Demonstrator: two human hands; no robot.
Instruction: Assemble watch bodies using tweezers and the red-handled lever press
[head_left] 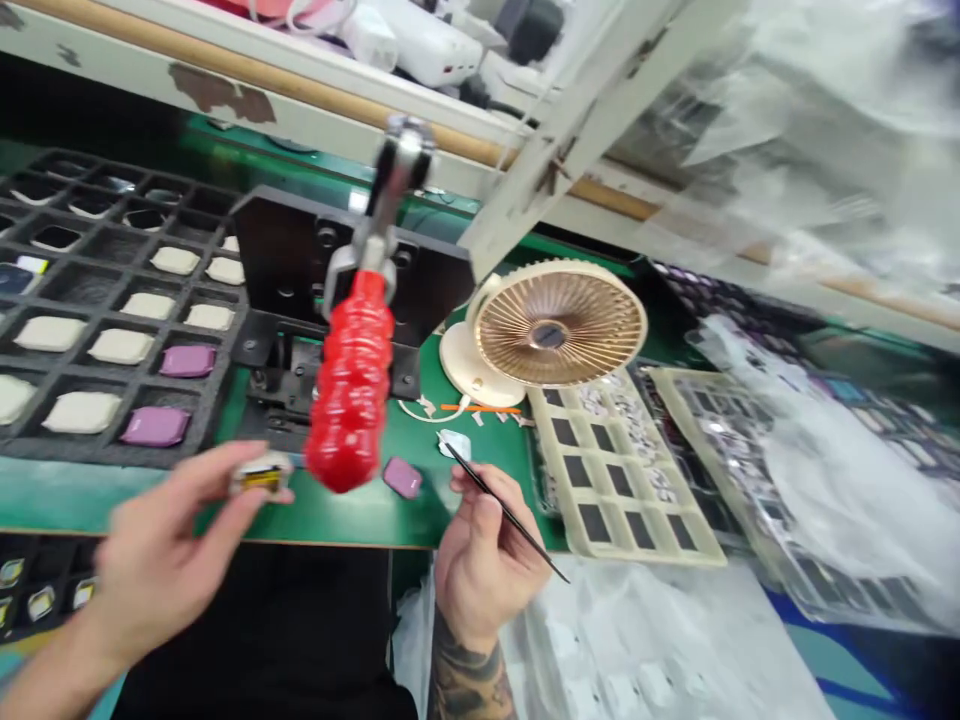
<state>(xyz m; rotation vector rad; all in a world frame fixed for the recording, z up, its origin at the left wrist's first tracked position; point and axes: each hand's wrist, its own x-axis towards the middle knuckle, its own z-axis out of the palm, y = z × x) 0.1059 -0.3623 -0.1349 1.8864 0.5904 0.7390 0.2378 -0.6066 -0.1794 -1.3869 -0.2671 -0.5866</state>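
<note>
My left hand (169, 545) pinches a small cream-coloured square casing (268, 472) between thumb and fingers; its open side shows a yellow-gold inside. Slim black tweezers (525, 530) lie in my right hand (484, 560), gripped between thumb and fingers. Their tip reaches a small pale bluish-white piece (454, 446) on the green bench; whether they touch it I cannot tell. A purple casing (403, 478) rests on the bench between my hands. Above it juts the red handle (351, 385) of a black toggle-clamp fixture (281, 265).
A black foam tray (97, 385) with cream and purple casings fills the left. Beyond the right hand stand a cream fan (559, 325) and compartment trays (626, 470) of small parts. An orange stick (480, 408) lies by the fan. Plastic bags (817, 150) crowd the right shelf.
</note>
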